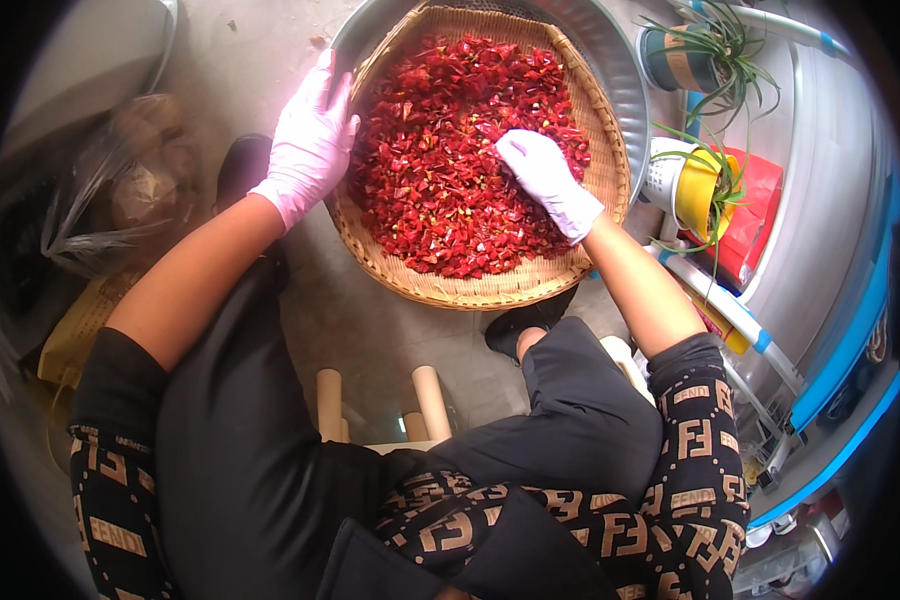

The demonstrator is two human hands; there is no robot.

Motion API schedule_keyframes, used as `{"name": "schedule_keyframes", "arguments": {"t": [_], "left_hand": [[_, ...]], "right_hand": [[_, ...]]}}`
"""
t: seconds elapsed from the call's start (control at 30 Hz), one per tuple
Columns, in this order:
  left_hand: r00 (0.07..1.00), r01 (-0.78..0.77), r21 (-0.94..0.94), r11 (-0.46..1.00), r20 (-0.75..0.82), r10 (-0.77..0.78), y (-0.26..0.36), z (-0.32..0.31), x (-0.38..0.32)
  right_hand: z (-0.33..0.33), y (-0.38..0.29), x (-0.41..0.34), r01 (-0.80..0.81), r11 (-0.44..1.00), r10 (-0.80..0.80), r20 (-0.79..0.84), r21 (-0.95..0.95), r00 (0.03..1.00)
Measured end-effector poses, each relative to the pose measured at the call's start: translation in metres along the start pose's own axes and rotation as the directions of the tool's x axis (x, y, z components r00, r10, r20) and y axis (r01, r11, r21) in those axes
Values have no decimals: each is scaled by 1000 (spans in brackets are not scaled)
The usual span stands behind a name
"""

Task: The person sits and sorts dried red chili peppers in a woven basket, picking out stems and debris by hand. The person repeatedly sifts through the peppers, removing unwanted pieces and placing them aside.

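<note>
A round woven bamboo tray (450, 291) holds a broad layer of chopped red chili peppers (450, 172) with pale seeds among them. Under its far side lies a large grey metal basin (634, 97). My left hand (315, 142), in a thin pale pink glove, rests against the tray's left rim with its fingers stretched along it. Over the right part of the peppers is my right hand (544, 176), gloved too, with its fingers curled down at the pieces. Its fingertips are hidden, so whether they pinch any pepper cannot be told.
Potted spider plants (682, 60) stand on the right beside a white rack (727, 307) with blue joints. A red bag (761, 214) lies behind the yellow pot (697, 191). At the left is a clear plastic bag (146, 180) with roundish contents. Stool legs (431, 401) show between my knees.
</note>
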State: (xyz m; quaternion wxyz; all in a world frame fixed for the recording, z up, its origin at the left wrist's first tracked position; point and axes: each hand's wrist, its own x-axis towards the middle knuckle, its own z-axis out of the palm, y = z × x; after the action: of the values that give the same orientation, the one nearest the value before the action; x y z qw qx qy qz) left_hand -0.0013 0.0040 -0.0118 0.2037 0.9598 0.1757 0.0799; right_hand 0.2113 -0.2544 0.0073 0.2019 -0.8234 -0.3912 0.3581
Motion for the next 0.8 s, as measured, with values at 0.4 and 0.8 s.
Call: {"name": "schedule_keyframes", "arguments": {"t": [0.4,0.8], "left_hand": [[999,17,31,999,35,-18,0,2,0],[999,20,45,999,41,-22,1,2,0]], "right_hand": [[-25,-22,-20,-488,561,381,314,669,870],[-14,-29,-16,-347,749,290,192,564,938]]}}
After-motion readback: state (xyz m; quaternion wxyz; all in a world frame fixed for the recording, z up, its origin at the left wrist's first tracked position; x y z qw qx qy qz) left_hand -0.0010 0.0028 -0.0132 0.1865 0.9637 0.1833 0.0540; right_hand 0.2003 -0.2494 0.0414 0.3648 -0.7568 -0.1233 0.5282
